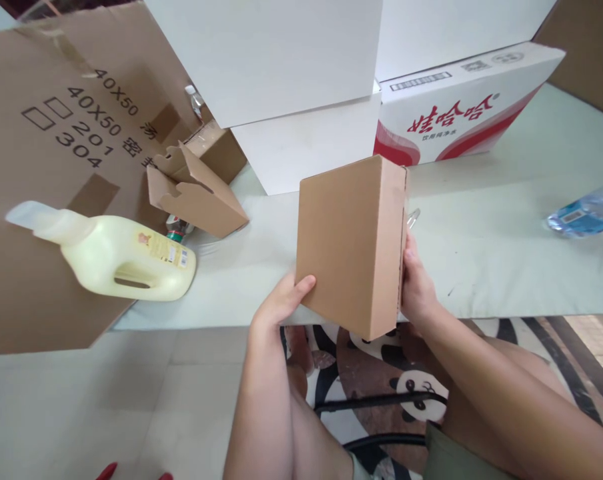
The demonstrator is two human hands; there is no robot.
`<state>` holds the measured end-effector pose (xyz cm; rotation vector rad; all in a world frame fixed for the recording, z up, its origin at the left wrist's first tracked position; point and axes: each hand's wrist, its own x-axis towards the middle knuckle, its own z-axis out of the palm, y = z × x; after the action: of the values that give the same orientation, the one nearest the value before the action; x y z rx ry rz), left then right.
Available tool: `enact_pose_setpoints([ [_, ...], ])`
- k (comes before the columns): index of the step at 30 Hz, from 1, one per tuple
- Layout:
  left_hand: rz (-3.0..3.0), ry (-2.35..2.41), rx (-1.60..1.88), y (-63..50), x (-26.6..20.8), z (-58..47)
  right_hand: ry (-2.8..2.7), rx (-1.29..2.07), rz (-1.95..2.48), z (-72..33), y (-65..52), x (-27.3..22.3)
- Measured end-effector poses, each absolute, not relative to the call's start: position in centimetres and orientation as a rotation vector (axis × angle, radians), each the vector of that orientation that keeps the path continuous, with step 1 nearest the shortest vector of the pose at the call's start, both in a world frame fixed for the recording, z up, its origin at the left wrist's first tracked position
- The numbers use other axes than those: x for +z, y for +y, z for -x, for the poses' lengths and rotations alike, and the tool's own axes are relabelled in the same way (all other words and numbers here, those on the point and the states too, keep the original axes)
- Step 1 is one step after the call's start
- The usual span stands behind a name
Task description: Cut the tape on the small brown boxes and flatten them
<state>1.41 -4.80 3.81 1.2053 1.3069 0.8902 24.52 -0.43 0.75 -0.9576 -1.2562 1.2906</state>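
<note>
A plain brown cardboard box (339, 247) is held tilted between my two hands, over the front edge of the cloth-covered table. My left hand (284, 300) grips its lower left corner, with the thumb on the broad face and the other fingers hidden behind. My right hand (417, 283) presses on the box's right side, its fingertips partly hidden by the box. Just past the right fingers shows a small clear object (413, 218), too covered to name.
A pale yellow jug (131, 257), an open small carton (201, 193) and a large printed cardboard box (41, 173) stand at left. White boxes (311, 143) and a red-and-white carton (446, 123) line the back. A water bottle (586, 210) lies at right on the table (491, 260).
</note>
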Motion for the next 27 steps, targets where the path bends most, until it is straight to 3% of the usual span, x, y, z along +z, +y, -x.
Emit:
enact_pose_setpoints([
  [10, -0.972, 1.345, 0.674, -4.7, 1.9, -2.0, -1.489, 1.224, 1.010, -26.7, 0.0, 2.5],
  [19, -1.073, 1.224, 0.275, -5.3, 0.8, -3.4, -1.461, 1.577, 1.265, -29.4, 1.1, 6.7],
  [27, -1.204, 1.383, 0.409, -3.8, 1.4, -3.3, -1.488, 1.640, 1.212, -30.0, 1.5, 5.3],
])
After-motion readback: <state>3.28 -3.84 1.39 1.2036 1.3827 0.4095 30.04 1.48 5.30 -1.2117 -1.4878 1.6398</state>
